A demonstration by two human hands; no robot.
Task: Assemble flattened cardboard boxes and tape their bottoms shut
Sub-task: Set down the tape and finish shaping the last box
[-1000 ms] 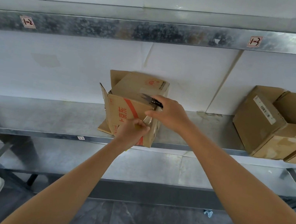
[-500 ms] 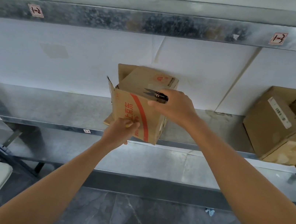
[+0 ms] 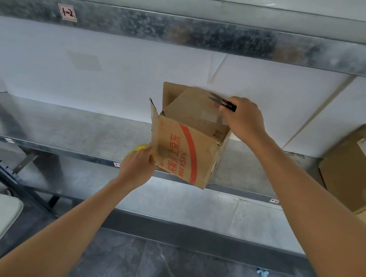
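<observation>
My right grip is closed on black snips and rests on the box. My left grip is curled round a yellow thing, likely tape, at the box's lower left edge. The box stands tilted on the shelf, already squared up, with its flaps open to the left. A pale strip, probably tape, crosses its upper face. I judge forming done and taping under way; cutting and pressing down remain. More boxes sit well to the right.
</observation>
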